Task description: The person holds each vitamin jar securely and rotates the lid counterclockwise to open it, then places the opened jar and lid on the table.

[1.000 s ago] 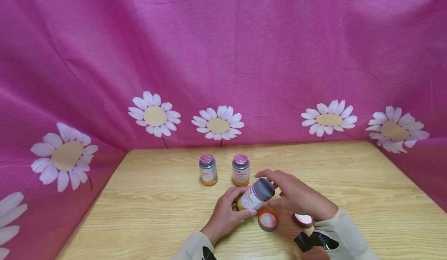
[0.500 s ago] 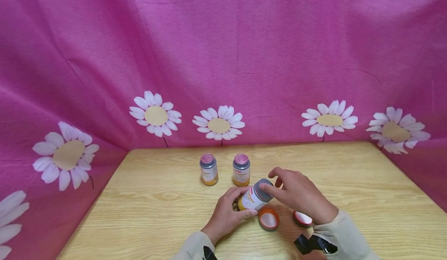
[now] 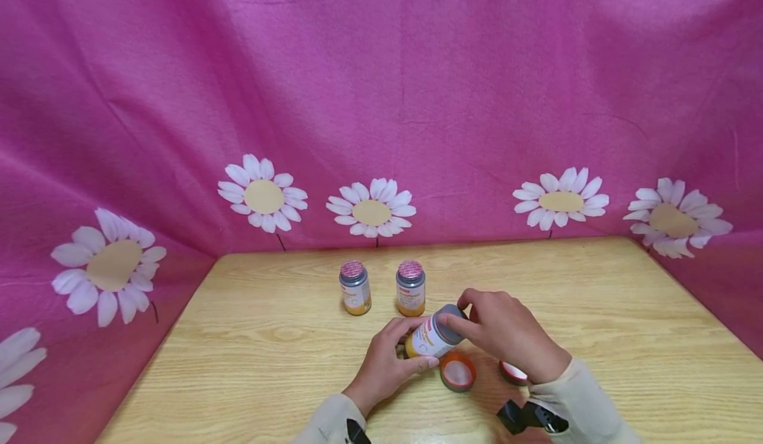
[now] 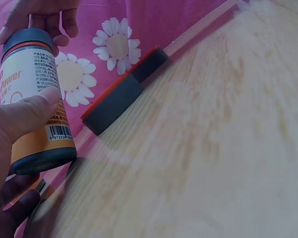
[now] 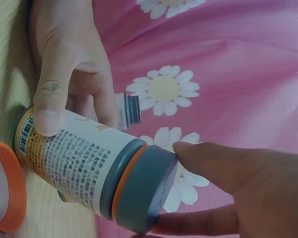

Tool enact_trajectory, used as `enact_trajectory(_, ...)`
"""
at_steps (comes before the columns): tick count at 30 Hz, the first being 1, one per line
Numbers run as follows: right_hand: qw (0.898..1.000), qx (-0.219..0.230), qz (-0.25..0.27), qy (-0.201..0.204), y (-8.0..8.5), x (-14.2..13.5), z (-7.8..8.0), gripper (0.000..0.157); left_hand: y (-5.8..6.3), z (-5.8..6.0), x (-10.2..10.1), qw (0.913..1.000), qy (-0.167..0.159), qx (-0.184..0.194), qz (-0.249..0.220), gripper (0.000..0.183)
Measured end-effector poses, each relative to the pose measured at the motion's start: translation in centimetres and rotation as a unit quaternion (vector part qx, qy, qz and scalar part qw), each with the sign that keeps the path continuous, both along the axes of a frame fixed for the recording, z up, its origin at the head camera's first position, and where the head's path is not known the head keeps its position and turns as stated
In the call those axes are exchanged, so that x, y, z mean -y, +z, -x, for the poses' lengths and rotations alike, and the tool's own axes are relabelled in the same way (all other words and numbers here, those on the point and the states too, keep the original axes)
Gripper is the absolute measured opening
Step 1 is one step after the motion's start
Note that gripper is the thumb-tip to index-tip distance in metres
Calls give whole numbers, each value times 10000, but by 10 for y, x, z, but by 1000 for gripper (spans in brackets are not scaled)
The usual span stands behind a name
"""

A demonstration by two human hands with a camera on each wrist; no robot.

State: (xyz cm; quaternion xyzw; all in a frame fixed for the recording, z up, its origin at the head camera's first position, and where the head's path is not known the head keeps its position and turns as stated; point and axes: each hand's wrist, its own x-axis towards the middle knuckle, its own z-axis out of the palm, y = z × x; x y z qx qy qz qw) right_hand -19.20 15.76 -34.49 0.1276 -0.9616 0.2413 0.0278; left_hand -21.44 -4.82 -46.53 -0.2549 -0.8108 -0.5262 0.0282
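A white, orange and grey pill bottle (image 3: 428, 340) is tilted to the right above the wooden table, its base toward the left. My left hand (image 3: 384, 361) grips its body, with the thumb across the label. The grey cap (image 5: 144, 193) sits on the bottle, and an orange ring shows beneath it. My right hand (image 3: 512, 331) pinches this cap between thumb and fingers at opposite edges. Two loose caps lie inside up: one orange-lined cap (image 3: 457, 372) just below the bottle, the other red-rimmed cap (image 3: 512, 371) partly hidden by the right hand.
Two similar bottles, a left one (image 3: 356, 291) and a right one (image 3: 411, 291), stand upright without caps, pink seals over their mouths. The wooden table (image 3: 250, 351) ends at a pink cloth (image 3: 453, 99) printed with white daisies.
My right hand has shifted from behind the cap to its edges, the thumb coming over the near side. The left hand and bottle have stayed in place.
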Motion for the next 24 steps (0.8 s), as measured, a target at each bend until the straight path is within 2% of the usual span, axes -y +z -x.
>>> enact_trajectory(4, 9996, -48, 99, 257, 0, -1, 1, 37, 0, 0, 0, 10000, 12, 15, 17, 58)
enact_trajectory(12, 9964, 127, 296, 781, 3, -6, 0, 35, 2, -1, 1, 9998, -7, 169, 97, 59)
enact_trajectory(24, 9880, -447, 45, 1480, 4, -13, -4, 38, 2, -1, 0, 9998, -20, 184, 89, 59)
